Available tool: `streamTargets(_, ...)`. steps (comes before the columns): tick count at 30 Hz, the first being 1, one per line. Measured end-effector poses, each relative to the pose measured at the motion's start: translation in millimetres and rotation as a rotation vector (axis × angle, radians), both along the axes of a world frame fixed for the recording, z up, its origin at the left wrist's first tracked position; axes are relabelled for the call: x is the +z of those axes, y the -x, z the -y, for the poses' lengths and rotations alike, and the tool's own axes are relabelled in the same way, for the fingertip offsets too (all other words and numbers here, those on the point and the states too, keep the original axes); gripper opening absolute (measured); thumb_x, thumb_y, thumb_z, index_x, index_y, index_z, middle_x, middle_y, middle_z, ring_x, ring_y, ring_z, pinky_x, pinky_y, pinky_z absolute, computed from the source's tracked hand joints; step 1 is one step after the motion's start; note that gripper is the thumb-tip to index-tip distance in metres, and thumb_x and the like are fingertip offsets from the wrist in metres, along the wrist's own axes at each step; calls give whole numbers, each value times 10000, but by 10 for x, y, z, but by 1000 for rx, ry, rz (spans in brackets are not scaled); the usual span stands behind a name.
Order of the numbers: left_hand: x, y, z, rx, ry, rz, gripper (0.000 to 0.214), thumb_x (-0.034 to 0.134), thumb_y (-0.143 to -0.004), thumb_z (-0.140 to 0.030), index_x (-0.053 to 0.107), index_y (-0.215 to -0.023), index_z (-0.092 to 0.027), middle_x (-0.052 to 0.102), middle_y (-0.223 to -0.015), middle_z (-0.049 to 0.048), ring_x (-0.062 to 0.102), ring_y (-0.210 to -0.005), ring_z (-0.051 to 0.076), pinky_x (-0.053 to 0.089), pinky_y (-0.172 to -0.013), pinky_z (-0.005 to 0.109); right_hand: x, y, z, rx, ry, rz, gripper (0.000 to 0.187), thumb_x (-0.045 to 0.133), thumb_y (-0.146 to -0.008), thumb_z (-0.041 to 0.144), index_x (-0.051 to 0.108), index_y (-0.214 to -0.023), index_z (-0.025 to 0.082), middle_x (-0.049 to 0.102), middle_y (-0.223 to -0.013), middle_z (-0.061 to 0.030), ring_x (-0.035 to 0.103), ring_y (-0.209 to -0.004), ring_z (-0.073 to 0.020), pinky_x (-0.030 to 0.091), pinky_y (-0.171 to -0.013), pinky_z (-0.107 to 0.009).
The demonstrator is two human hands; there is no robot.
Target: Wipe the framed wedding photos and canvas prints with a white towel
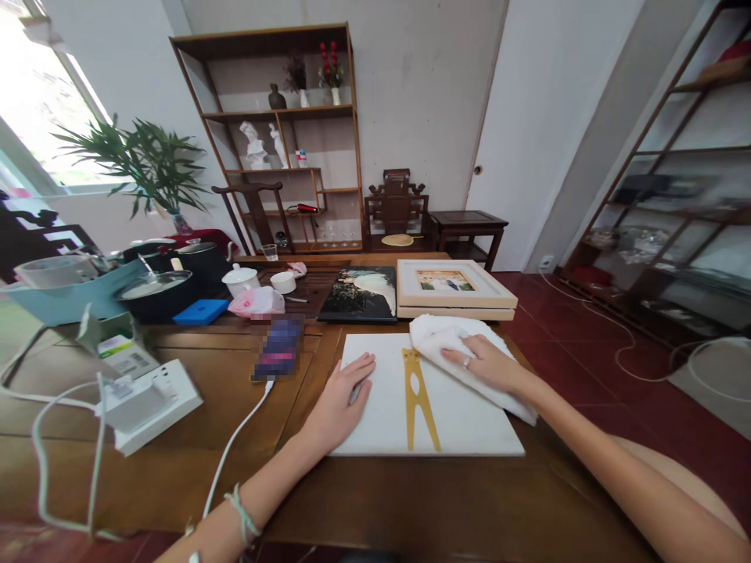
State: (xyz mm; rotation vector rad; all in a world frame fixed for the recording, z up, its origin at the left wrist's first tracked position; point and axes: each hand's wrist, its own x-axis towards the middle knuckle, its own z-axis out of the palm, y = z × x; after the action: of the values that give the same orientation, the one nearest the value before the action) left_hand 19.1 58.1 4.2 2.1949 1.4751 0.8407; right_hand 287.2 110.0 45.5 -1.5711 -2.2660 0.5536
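Observation:
A white panel [387, 407] with a gold stand piece [418, 399] lies flat on the wooden table [411, 500] in front of me. My left hand [340, 399] rests flat on its left edge, fingers stretched out. My right hand [486, 361] presses a white cloth [434, 336] onto the panel's upper right part, fingers lying on the cloth.
Behind the panel lie a dark photo print [359, 294] and stacked light picture frames [453, 288]. A phone [279, 347] with a white cable, a white power strip [149, 403], pots [156, 293], cups and a blue box [199, 311] crowd the left. Shelves and chairs stand behind.

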Motion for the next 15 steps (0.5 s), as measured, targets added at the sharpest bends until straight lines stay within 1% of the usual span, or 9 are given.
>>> streamTargets(3, -2, 5, 0, 1, 2, 3, 379, 386, -876, -238, 554, -1212, -187, 523, -1316, 89, 413, -1275, 222, 194, -1100, 518, -17, 35, 123, 53, -32, 60, 547, 328, -852, 606, 634, -840, 152, 606, -1130, -181, 442, -1177, -352, 369, -922, -430)
streamTargets(6, -7, 4, 0, 2, 5, -1, 382, 382, -879, -241, 551, -1215, -179, 519, -1319, 92, 411, -1277, 219, 192, -1101, 515, 5, 3, 452, 105, -7, 112, 582, 301, -861, 615, 634, -868, 138, 503, -1279, -210, 366, -1248, -351, 338, -962, -452)
streamTargets(8, -11, 1, -3, 1, 6, -5, 381, 380, -880, -241, 551, -1215, -181, 518, -1320, 92, 409, -1279, 217, 194, -1100, 514, 38, -62, 735, 149, 42, 117, 551, 310, -869, 597, 634, -912, 154, 445, -1347, -185, 319, -1284, -337, 318, -989, -457)
streamTargets(10, -11, -5, -5, 3, 6, -7, 378, 383, -878, -239, 554, -1212, -191, 521, -1318, 89, 409, -1279, 218, 193, -1098, 517, 83, -147, 1002, 192, 98, 124, 485, 341, -869, 579, 637, -935, 200, 467, -1344, -119, 301, -1298, -320, 303, -1011, -454)
streamTargets(11, -10, -8, -6, 4, 6, -8, 376, 384, -877, -238, 557, -1209, -198, 522, -1317, 86, 409, -1278, 218, 191, -1098, 520, 105, -189, 1107, 204, 127, 137, 453, 361, -864, 574, 639, -934, 224, 494, -1322, -91, 323, -1286, -318, 309, -1010, -452)
streamTargets(13, -2, -14, -5, 7, 5, -9, 373, 384, -877, -236, 562, -1203, -212, 521, -1319, 80, 409, -1278, 220, 189, -1095, 527, 142, -253, 1224, 201, 182, 164, 420, 392, -847, 579, 647, -899, 250, 564, -1233, -73, 434, -1199, -324, 359, -972, -447)
streamTargets(15, 6, -18, -2, 8, 6, -10, 373, 384, -877, -236, 561, -1205, -216, 519, -1322, 77, 408, -1279, 221, 189, -1093, 531, 154, -279, 1195, 169, 201, 155, 430, 400, -830, 599, 647, -857, 248, 623, -1101, -85, 546, -1045, -311, 420, -898, -429)
